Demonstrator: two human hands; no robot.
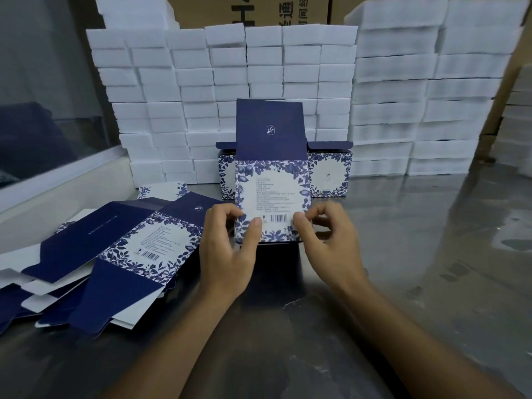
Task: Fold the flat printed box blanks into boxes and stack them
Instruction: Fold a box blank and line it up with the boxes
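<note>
A blue-and-white floral box blank [272,185] stands upright in the middle of the table, its dark blue lid flap pointing up and its barcode panel facing me. My left hand [230,249] pinches its lower left edge, thumb on the front near the barcode. My right hand [325,240] grips the lower right edge, fingers curled behind. A pile of flat blanks [115,254] lies to the left. Behind the held blank stand two folded boxes [331,174], flaps open, partly hidden.
The steel table [417,254] reflects light on the right. Stacks of white foam blocks [288,67] form a wall along the back, with cardboard cartons [247,10] behind them. A white ledge and window [43,110] run along the left.
</note>
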